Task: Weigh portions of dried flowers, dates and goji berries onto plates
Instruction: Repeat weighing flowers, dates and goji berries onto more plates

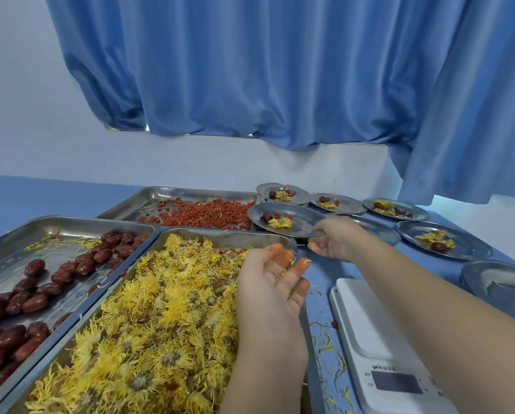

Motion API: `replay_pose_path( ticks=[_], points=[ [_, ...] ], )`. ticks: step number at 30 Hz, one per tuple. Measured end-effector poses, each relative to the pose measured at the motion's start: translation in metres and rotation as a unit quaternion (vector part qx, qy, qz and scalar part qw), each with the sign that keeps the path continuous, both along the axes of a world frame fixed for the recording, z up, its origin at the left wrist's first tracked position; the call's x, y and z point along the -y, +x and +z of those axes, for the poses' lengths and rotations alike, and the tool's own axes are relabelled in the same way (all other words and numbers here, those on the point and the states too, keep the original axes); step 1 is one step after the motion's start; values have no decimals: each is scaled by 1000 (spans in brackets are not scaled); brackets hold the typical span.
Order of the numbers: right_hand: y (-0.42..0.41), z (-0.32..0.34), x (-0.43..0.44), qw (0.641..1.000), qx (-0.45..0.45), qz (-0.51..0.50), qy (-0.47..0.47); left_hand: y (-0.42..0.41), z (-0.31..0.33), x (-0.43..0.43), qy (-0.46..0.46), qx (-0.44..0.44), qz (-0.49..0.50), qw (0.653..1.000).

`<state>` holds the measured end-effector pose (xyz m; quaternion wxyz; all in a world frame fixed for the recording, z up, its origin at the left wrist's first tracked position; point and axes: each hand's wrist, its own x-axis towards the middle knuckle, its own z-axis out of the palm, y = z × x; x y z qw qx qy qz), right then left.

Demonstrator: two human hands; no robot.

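Blue tabletop [56, 198], trays at left. Right hand [335, 239] grips the near rim of the filled plate [305, 221], centre-right, up-frame of the scale [367, 321]. Left hand [272, 279] is open, palm up, over the flower tray [235, 236].

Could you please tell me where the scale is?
In the head view, the white scale sits lower right on the blue table, just right of the flower tray, partly under the right forearm.

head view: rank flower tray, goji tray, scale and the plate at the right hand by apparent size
1. flower tray
2-3. scale and goji tray: unsure, scale is nearer and cut off by the frame
4. plate
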<state>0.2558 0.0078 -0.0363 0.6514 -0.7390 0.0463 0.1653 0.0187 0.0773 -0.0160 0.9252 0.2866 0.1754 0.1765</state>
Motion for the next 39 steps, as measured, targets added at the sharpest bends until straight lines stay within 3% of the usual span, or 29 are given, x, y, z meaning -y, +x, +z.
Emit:
replay_pose_path(
  ticks=[5, 12, 18, 23, 25, 30, 33, 39],
  points=[
    [-34, 20, 29, 996, 69, 42, -33, 0, -2, 5, 54, -1, -26, 998],
    [-107, 45, 112, 961, 269, 46, -50, -2, 3, 24, 167, -15, -90, 982],
    [-161, 28, 193, 912, 395, 20, -108, 1, 6, 42, 349, -75, -152, 922],
    [-166, 6, 240, 849, 451, -65, -267, 4, -8, 42, 434, -99, -126, 886],
    [-166, 3, 249, 817, 458, -74, -344, 4, -13, 39, 477, -102, -109, 866],
    [-168, 6, 266, 789, 342, -4, -510, 1, -24, 36, 648, -114, -30, 752],
    [-172, 6, 266, 792, 307, 36, -527, 1, -23, 36, 651, -110, -25, 751],
    [-176, 2, 259, 746, 320, 13, -583, 1, -25, 34, 657, -103, -28, 746]
  ],
)
